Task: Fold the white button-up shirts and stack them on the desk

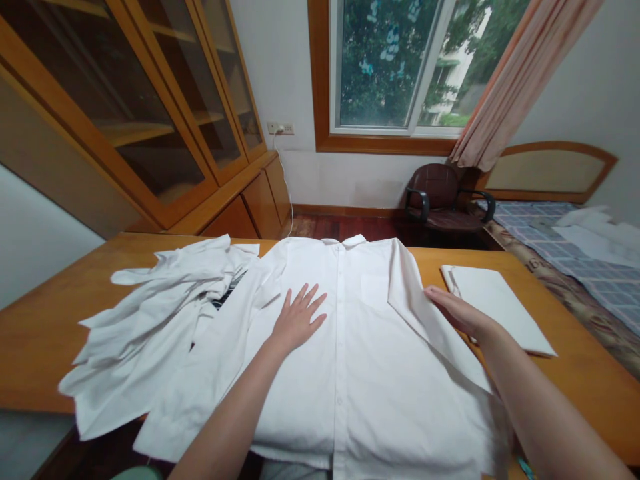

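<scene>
A white long-sleeved button-up shirt lies spread front side up on the wooden table, its collar at the far edge and its hem hanging toward me. My left hand rests flat on the shirt's chest, left of the button line, with its fingers spread. At the outer edge of the sleeve on the right is my right hand, its fingers stretched out close together and touching the cloth; its thumb is hidden. That sleeve runs down along the shirt's side, and its lower end is blurred.
A loose heap of white garments lies on the table at left, partly against the shirt. A folded white garment sits at right. Beyond are a glass-door cabinet, a brown armchair and a bed.
</scene>
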A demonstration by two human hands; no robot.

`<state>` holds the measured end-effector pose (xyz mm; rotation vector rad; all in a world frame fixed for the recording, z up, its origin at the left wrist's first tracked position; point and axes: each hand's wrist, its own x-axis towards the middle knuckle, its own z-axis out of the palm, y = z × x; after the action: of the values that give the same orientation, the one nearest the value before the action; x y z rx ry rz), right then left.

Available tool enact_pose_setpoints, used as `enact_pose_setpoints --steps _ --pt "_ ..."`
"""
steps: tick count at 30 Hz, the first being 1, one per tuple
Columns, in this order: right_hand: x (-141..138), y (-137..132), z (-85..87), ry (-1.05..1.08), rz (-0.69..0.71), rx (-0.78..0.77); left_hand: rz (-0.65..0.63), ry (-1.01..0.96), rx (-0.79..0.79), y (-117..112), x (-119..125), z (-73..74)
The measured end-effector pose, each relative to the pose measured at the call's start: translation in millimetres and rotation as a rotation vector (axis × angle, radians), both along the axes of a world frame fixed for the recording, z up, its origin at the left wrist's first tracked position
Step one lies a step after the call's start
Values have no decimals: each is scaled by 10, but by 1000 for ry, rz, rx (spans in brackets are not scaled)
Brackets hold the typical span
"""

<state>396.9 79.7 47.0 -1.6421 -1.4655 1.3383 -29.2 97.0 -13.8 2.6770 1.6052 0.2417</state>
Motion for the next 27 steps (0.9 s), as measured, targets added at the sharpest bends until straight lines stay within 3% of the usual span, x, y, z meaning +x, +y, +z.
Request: enact_pose_setpoints --steps 3,7,14,17,22,27 --pt "-175 26 -29 -31 84 119 -1 1 -4 -3 2 5" --pt "-413 19 77 -163 231 181 -5 -3 7 -1 3 -6" --pt "-533 -3 -43 -366 180 225 -19 2 34 9 -6 -46" --pt "-461 -79 -28 -394 172 153 -20 -2 45 13 -12 -53" --pt "-248 -268 152 -389 237 -101 -27 -11 55 15 -17 -54" --pt "-5 -373 271 -332 236 -176 -21 -13 56 9 -8 -45"
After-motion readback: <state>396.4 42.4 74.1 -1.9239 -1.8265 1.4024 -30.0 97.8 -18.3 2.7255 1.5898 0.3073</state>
